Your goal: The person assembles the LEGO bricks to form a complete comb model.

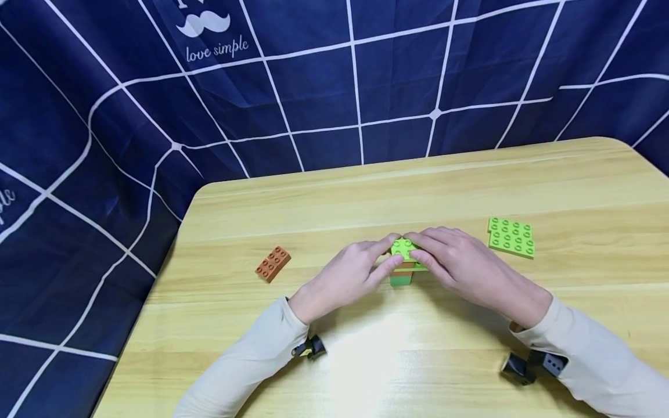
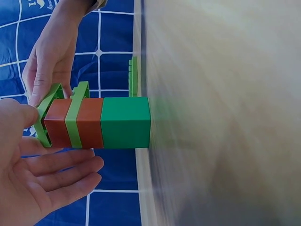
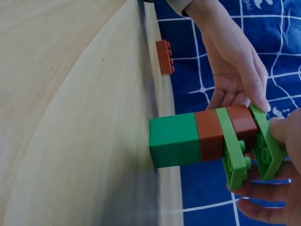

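A stack of toy building bricks stands on the table: a dark green brick [image 2: 126, 122] at the bottom, a reddish-brown brick [image 2: 89, 123], a lime green plate [image 3: 231, 146], then another reddish-brown brick [image 3: 241, 123]. Topmost is a second lime plate [image 1: 403, 248], slanted against the brick beneath it in both wrist views. My left hand [image 1: 347, 273] pinches this top plate by its left side between thumb and index finger, other fingers extended beside the stack. From the right, my right hand [image 1: 465, 264] holds the same plate with thumb and fingers.
A loose reddish-brown brick [image 1: 273, 264] lies on the table [image 1: 313, 215] to the left. Another studded lime plate [image 1: 512, 237] lies to the right. Behind the table hangs a dark blue cloth [image 1: 313, 87] with white lines.
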`<action>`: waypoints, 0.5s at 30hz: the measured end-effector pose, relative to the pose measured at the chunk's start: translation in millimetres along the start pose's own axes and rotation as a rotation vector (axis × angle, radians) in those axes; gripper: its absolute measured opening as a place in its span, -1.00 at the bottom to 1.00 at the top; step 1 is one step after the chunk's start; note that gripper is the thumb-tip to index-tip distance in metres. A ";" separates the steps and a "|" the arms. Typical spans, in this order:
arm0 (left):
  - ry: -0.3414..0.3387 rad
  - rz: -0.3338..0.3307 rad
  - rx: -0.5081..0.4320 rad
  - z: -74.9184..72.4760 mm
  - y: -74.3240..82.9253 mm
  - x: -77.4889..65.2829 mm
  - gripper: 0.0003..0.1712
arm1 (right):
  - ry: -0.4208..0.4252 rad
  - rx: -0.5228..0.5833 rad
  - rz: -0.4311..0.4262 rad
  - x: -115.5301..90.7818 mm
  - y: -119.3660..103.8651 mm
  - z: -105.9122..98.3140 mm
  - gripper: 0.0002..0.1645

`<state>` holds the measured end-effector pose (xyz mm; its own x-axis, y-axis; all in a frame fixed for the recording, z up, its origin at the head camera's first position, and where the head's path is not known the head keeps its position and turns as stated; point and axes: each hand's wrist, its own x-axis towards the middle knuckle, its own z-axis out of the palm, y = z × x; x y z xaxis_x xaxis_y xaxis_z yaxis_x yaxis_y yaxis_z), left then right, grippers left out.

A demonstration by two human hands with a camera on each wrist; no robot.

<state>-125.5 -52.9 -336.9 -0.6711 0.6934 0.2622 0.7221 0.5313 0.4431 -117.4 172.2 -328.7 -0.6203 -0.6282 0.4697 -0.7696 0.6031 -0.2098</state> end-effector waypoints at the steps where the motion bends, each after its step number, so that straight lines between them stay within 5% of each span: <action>1: 0.001 0.000 -0.002 0.2 -0.2 -0.2 -0.43 | 0.001 0.004 0.004 0.1 -0.3 0.2 -0.60; 15: 0.003 0.002 -0.034 1.9 -2.6 -0.2 -0.43 | 0.005 0.014 0.030 0.2 -0.8 2.1 -0.62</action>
<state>-127.0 -53.5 -339.8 -0.6699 0.6934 0.2654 0.7175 0.5129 0.4713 -117.3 170.6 -330.2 -0.6427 -0.6070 0.4675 -0.7524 0.6149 -0.2361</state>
